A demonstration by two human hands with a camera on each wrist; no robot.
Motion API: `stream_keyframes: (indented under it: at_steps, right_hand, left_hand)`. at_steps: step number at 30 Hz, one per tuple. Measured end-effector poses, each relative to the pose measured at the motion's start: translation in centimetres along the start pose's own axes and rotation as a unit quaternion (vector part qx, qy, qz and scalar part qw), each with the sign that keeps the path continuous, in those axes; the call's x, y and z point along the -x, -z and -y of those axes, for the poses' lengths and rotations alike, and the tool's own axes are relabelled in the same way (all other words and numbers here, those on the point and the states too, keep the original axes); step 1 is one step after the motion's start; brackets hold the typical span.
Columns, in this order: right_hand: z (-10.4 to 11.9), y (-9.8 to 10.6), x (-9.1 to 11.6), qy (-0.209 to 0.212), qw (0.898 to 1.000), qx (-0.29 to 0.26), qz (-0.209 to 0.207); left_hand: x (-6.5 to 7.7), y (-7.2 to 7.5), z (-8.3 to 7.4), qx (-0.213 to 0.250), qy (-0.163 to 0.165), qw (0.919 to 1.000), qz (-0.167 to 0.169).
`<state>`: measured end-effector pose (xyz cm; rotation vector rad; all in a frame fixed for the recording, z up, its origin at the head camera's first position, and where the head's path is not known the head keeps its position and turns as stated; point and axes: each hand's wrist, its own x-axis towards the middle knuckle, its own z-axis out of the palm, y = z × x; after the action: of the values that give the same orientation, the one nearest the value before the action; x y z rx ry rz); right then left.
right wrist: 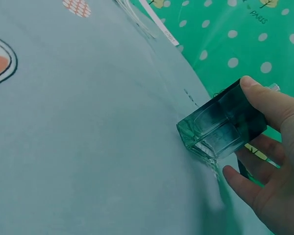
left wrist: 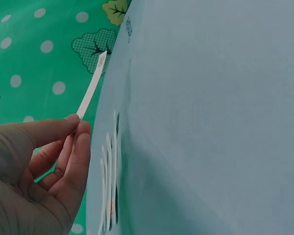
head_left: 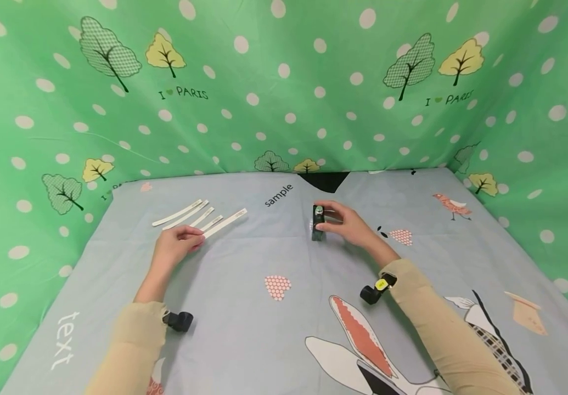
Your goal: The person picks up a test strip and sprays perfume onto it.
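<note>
Between thumb and fingertips, my left hand [head_left: 172, 245] pinches one end of a white perfume test strip [head_left: 229, 220]. Its far end carries small print and points up and away in the left wrist view. Several more test strips [head_left: 177, 214] lie side by side on the cloth, just beyond that hand. My right hand [head_left: 350, 225] grips a dark green glass perfume bottle [right wrist: 223, 122], thumb on one side and fingers on the other. A spray nozzle [head_left: 319, 210] tops the bottle. In the right wrist view the bottle looks tilted, its clear thick base just over the cloth; contact cannot be told.
A grey-blue printed cloth [head_left: 244, 307] covers the table, with hearts, a bird and rabbit ears on it. Green dotted curtains [head_left: 284, 120] hang at the back and both sides. Small black cameras [head_left: 179, 321] are strapped at both wrists.
</note>
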<state>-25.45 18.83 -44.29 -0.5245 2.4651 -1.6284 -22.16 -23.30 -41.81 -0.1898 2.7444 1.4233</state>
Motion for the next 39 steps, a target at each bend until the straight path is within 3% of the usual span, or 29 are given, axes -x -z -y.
stream_keyframes:
  at_steps: [8,16,23,30,39]
  right_hand:
    - [-0.7,-0.5,0.0,0.016,1.0,-0.013,0.013]
    - [-1.1,-0.8,-0.2,0.033,0.999,-0.01,0.014]
    - [-0.4,-0.8,0.1,0.046,0.998,-0.001,-0.039]
    - [3.1,-0.6,1.2,0.087,0.99,0.032,-0.107]
    - [1.6,-0.3,0.5,0.128,0.978,0.055,-0.158]
  left_hand:
    - [-0.1,-0.3,-0.4,-0.012,-0.004,0.9999,0.003]
    - [-0.2,-0.7,-0.6,0.008,-0.006,0.9999,0.009]
    - [-0.5,-1.0,-1.2,0.013,-0.004,0.9998,0.013]
    - [-0.7,-1.3,-2.1,0.032,0.0,0.9993,0.02]
    - [-0.9,-1.3,-3.3,0.05,-0.003,0.9982,0.033]
